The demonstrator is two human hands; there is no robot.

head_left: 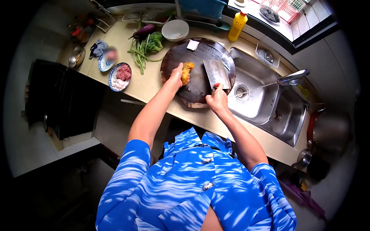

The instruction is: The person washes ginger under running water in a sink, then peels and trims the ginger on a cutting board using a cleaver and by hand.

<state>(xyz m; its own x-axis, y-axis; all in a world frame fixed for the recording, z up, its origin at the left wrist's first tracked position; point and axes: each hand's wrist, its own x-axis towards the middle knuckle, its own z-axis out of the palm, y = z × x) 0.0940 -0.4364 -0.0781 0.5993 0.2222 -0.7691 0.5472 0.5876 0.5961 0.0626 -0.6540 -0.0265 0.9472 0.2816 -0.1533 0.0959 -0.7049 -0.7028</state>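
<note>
The left grip [178, 76] was closed round a yellow-brown lump [187, 71], the right grip [218, 97] round a broad metal cleaver [216, 74]; at left, a blue-and-white bowl [110, 81] held pink meat [123, 72].

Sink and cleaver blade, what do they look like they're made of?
The sink is probably stainless steel, smooth and shiny, with bright reflections. The cleaver blade looks like steel too, its flat grey face duller, with a streaky sheen.

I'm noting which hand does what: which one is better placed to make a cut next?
Probably the right hand: it grips the cleaver, whose blade is over the round board. The left hand is holding the yellow-orange food, so it seems better suited to steadying.
</note>
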